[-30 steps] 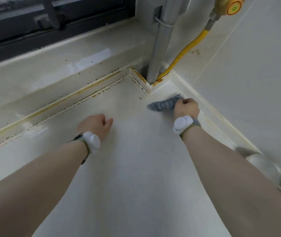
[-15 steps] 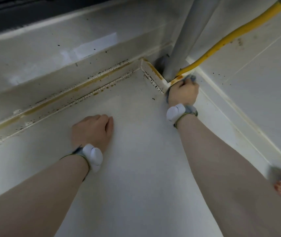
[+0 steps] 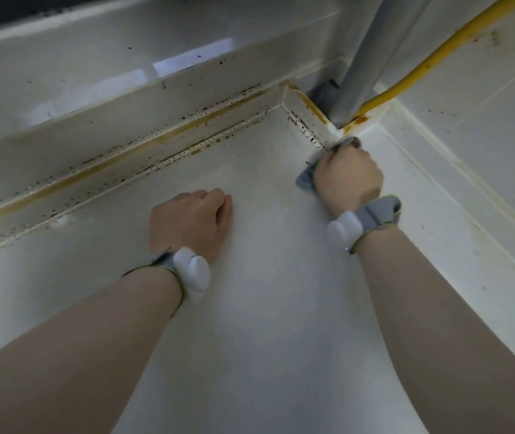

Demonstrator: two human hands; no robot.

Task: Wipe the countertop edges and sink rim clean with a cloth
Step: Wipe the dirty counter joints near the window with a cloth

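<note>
My right hand is fisted around a grey-blue cloth and presses it against the foot of the small boxed corner trim at the back of the white countertop. Only the cloth's edges show around my fingers. My left hand rests knuckles-down on the countertop, fingers curled, holding nothing. The raised back edge carries a yellow-brown stain line and rows of dark specks. No sink is in view.
A grey metal pipe and a yellow hose rise from behind the corner trim. A white tiled wall runs along the right, its base joint discoloured. A window sill lies beyond the back edge.
My right hand with the cloth went into the corner by the pipe, then drew slightly back toward me along the trim. The camera moved closer. My left hand stayed planted.
</note>
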